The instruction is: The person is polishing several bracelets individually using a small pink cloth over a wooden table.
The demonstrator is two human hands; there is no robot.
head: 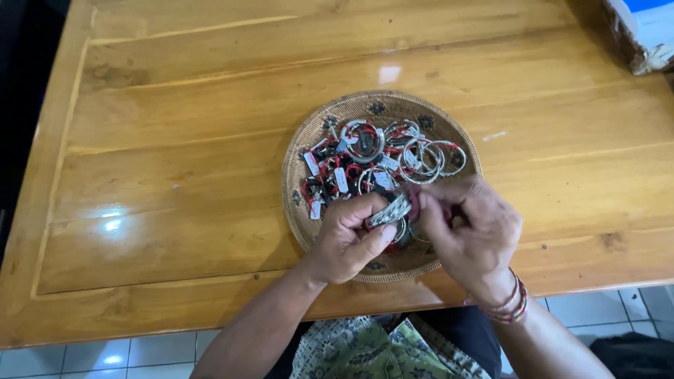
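Note:
A round woven basket tray (317, 125) sits on the wooden table (175, 140), holding several silver bracelets (421, 158) with small white tags and red ties. Over the tray's near edge, my left hand (349, 238) pinches a wide silver bracelet (392, 210) between thumb and fingers. My right hand (469, 231) meets it from the right, fingers curled on the same bracelet or its red tie. Beaded bands circle my right wrist.
A light box or paper-covered object (649, 35) sits at the table's far right corner. The table's near edge runs just below my wrists, with white floor tiles (105, 354) beneath. Patterned green cloth (365, 347) covers my lap.

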